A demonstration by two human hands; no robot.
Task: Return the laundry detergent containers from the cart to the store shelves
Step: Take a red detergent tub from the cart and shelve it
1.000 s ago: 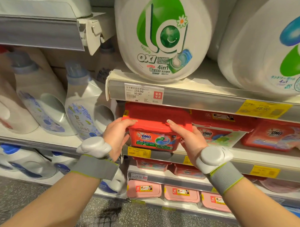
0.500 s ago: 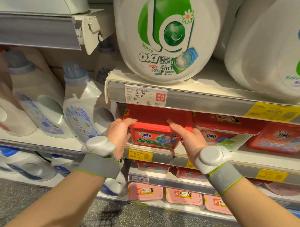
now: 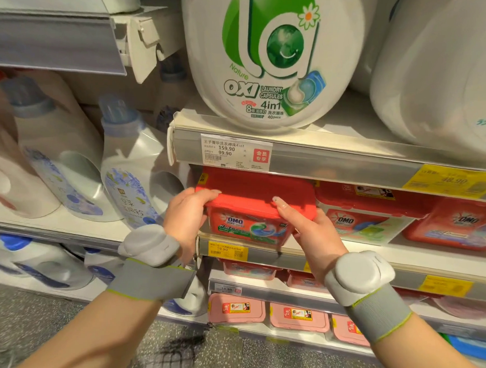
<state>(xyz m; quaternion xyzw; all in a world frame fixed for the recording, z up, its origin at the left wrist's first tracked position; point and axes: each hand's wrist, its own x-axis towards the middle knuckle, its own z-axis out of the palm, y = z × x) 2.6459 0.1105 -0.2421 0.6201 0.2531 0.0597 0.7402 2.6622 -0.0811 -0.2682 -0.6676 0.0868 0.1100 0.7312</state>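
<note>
Gripping the red OMO capsule box (image 3: 254, 211) at both ends, the left hand (image 3: 186, 221) and right hand (image 3: 312, 236) hold it level at the front lip of the middle shelf (image 3: 266, 254), thumbs on its lid. It sits slightly deeper under the price rail (image 3: 304, 157) than a second ago. More OMO boxes (image 3: 375, 215) stand just beside it.

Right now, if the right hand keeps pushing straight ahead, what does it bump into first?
The right hand already holds the red OMO box, so the box leads. Behind it the shelf slot looks dark and free, though depth is unclear. The neighbouring OMO box sits close on the right.
</note>
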